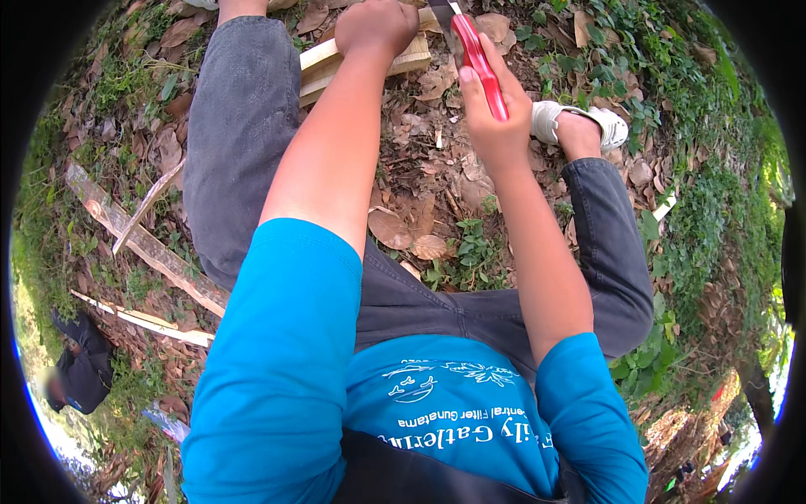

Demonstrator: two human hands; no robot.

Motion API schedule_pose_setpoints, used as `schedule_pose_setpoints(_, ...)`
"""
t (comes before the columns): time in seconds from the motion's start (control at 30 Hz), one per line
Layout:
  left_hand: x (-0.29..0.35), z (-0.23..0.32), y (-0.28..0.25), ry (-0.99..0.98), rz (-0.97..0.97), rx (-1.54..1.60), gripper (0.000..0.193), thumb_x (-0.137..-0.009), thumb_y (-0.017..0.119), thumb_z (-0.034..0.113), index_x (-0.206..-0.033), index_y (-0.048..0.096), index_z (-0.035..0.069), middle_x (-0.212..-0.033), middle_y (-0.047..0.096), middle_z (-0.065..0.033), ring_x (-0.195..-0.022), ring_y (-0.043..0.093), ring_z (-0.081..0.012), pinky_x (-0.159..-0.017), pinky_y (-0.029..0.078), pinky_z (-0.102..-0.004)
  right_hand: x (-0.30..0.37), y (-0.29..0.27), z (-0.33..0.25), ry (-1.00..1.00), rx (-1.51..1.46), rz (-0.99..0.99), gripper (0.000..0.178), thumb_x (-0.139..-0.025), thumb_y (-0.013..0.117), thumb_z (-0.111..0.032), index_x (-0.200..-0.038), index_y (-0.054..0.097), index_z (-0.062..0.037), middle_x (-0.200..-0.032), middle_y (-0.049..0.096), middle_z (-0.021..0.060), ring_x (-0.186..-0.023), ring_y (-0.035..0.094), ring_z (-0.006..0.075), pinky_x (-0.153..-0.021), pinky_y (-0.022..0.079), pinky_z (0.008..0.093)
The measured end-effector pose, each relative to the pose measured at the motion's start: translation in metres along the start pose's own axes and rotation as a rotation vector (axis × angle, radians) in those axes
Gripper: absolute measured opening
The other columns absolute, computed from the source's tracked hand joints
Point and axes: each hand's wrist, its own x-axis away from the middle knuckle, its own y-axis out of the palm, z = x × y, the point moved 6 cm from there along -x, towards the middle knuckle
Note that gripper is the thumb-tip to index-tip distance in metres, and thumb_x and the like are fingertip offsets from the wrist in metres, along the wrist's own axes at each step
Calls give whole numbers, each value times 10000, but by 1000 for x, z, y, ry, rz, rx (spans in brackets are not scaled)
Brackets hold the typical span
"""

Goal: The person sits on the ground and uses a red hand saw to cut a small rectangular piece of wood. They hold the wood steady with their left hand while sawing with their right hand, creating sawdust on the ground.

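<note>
- While the right hand (500, 118) clamps a red handle (482, 71) right of the wood (409, 60), the left hand (378, 30) is apart.
- It curls over the wood; its grip I cannot tell.

Leaf-strewn ground (411, 160); split wood (410, 59); branch (158, 254)

We're outdoors in daylight. We've got leaf-littered ground (420, 172), green plants (714, 197) crowding its right edge.

blade (442, 12): cropped by top edge | background person (89, 370): partly blurred
</note>
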Motion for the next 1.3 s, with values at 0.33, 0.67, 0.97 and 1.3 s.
schedule_pose_setpoints(0.33,11,-8,-1,-9,5,-11,459,-952,449,377,-910,771,52,-983,756,-203,-936,733,-380,-851,571,-510,76,-48,-50,74,155,-117,546,-987,684,-139,-1495,526,-17,-1267,707,146,-985,663,125,-893,521,273)
schedule_pose_setpoints(0.67,-2,-10,10,29,24,2,458,-944,445,383,-957,784,74,-1043,759,-195,-966,737,-370,-867,581,-496,3,-6,-11,-5,64,-48,488,-982,702,-154,-1444,590,-42,-1003,720,48,-737,571,74,-691,509,260)
schedule_pose_setpoints(0.97,15,-8,8,36,106,-72,404,-938,478,368,-870,778,106,-968,761,-157,-928,737,-338,-818,587,-491,82,-61,-54,166,119,-134,561,-997,665,-124,-1514,495,11,-1225,707,106,-906,620,86,-842,507,241)
schedule_pose_setpoints(1.3,-3,-2,-1,-5,-12,0,425,-953,466,365,-914,777,79,-1034,758,-176,-983,732,-353,-866,578,-491,10,-10,-3,17,129,-113,560,-986,702,-154,-1513,531,-72,-1114,712,60,-816,599,85,-757,517,245)
